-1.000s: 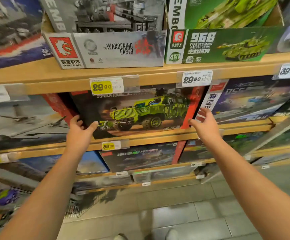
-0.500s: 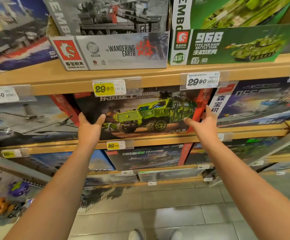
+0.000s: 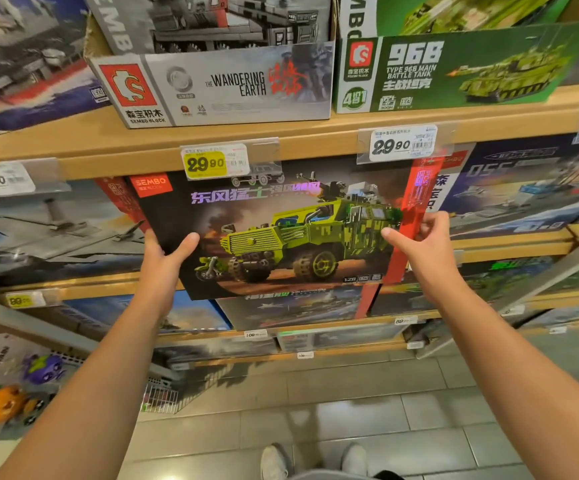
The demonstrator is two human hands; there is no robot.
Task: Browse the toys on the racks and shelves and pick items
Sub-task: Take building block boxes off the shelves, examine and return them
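Both hands have hold of the large flat black toy box printed with a green armoured truck [image 3: 281, 233]: the left hand [image 3: 163, 261] clasps its lower left edge, thumb laid across the front and the fingers tucked out of sight behind, while the right hand [image 3: 426, 244] pinches the red strip down its right side, thumb on the front and curled fingers wrapped round the edge. The box is upright and slightly tilted, its top reaching up in front of the yellow price tag [image 3: 208, 163] on the wooden shelf edge [image 3: 114, 164] above it, and its lower edge overlapping the shelf below.

Nearest, at the bottom, a pair of pale shoes [image 3: 312, 460] stands on the grey tiled floor [image 3: 367, 410]. Low on the left hangs packaging with orange and purple toys [image 3: 14, 393]. Behind the held box, other picture boxes fill the same shelf on either side. Farther up, on the top shelf, sit a grey cardboard display box marked "The Wandering Earth" [image 3: 232, 88] and, just beside it on the right, a green cardboard box showing a tank [image 3: 454, 71].
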